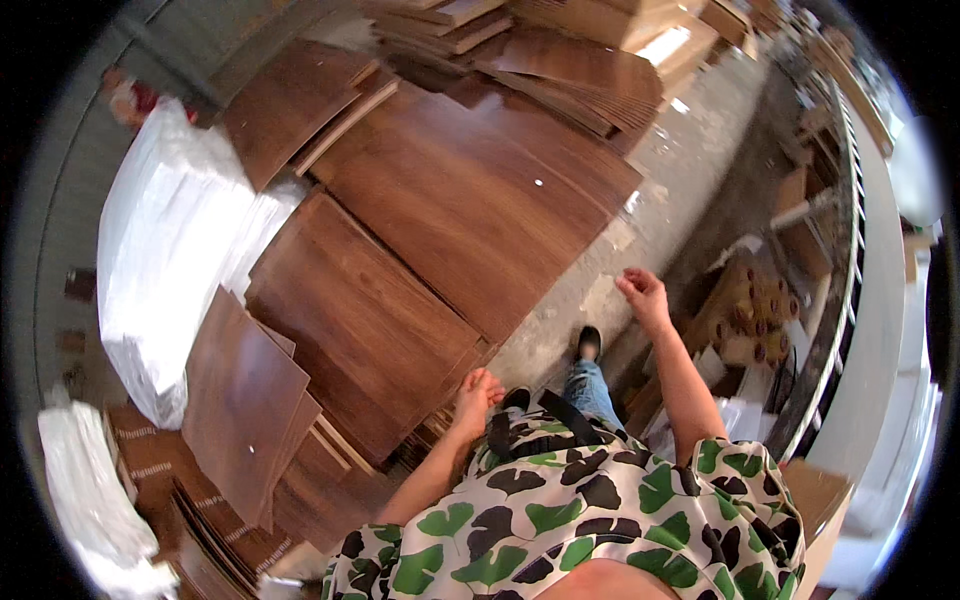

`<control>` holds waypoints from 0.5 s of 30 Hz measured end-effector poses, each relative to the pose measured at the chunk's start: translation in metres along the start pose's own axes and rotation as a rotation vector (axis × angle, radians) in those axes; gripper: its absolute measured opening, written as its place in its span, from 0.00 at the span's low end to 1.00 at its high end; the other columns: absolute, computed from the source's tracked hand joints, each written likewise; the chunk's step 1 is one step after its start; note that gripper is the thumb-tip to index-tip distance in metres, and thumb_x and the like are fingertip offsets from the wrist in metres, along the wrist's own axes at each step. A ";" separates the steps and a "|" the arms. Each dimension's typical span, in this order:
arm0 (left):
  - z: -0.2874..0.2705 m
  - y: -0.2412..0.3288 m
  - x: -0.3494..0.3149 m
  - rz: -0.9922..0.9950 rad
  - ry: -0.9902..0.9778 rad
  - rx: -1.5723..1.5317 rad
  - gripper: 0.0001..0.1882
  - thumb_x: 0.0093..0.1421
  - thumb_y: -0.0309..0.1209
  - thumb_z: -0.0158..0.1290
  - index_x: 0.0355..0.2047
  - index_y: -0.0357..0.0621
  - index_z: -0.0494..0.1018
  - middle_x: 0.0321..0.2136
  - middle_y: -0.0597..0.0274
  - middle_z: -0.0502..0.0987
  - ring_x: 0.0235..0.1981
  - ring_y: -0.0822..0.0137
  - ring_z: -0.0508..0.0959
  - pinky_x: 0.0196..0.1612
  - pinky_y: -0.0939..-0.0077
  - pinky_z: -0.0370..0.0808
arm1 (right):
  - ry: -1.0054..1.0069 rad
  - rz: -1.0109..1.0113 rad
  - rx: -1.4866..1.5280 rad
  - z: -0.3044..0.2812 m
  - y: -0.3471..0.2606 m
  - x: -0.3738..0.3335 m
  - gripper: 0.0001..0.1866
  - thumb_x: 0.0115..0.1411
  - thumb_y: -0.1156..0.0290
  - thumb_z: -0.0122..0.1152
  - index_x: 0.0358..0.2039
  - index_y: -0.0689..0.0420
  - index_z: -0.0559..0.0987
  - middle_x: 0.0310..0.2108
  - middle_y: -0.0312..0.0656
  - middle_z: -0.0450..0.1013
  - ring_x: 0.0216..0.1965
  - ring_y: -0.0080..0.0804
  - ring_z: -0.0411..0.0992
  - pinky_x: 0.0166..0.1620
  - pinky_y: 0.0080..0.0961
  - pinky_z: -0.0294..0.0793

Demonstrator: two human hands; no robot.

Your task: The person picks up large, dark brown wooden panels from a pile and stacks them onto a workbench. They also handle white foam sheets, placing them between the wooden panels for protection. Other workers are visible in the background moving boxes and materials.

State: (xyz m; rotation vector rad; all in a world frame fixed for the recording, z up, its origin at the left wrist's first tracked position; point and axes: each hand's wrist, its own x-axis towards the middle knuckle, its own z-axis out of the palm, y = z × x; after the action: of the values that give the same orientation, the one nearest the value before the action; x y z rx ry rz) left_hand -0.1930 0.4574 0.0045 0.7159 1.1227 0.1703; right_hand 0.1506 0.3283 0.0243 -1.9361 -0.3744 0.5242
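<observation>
My left hand (pixel 480 392) is beside the near corner of a stack of brown wood-grain panels (pixel 360 320), its fingers loosely bent and nothing visible in them. Whether it touches the panel edge, I cannot tell. My right hand (pixel 645 298) hangs over the floor to the right, fingers half curled and apart, with nothing seen in it. Ahead lies a larger brown wood-grain panel (pixel 480 190) with a small white spot on its glossy face. To the left, more brown panels (pixel 245 390) lean at an angle.
White-wrapped bundles (pixel 165 260) stand at the left. Further panel stacks (pixel 570 75) lie beyond. Concrete floor (pixel 600 290) with scraps runs along the right. Past it are a carton of brown-ended rolls (pixel 755 310) and a long metal-edged conveyor or rail (pixel 855 230).
</observation>
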 end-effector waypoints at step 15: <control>0.092 0.020 0.060 0.268 0.805 -0.872 0.21 0.59 0.41 0.50 0.50 0.48 0.64 0.35 0.58 0.74 0.30 0.61 0.75 0.26 0.65 0.74 | -0.777 0.159 -0.030 0.045 -0.039 0.189 0.22 0.55 0.56 0.60 0.32 0.67 0.76 0.23 0.37 0.70 0.21 0.22 0.67 0.19 0.22 0.70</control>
State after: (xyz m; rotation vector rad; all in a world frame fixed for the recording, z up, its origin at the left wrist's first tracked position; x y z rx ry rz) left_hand -0.0822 0.4608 -0.0068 -0.0302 1.5218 1.1762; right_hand 0.2880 0.4699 0.0084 -1.7313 -0.7172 1.3847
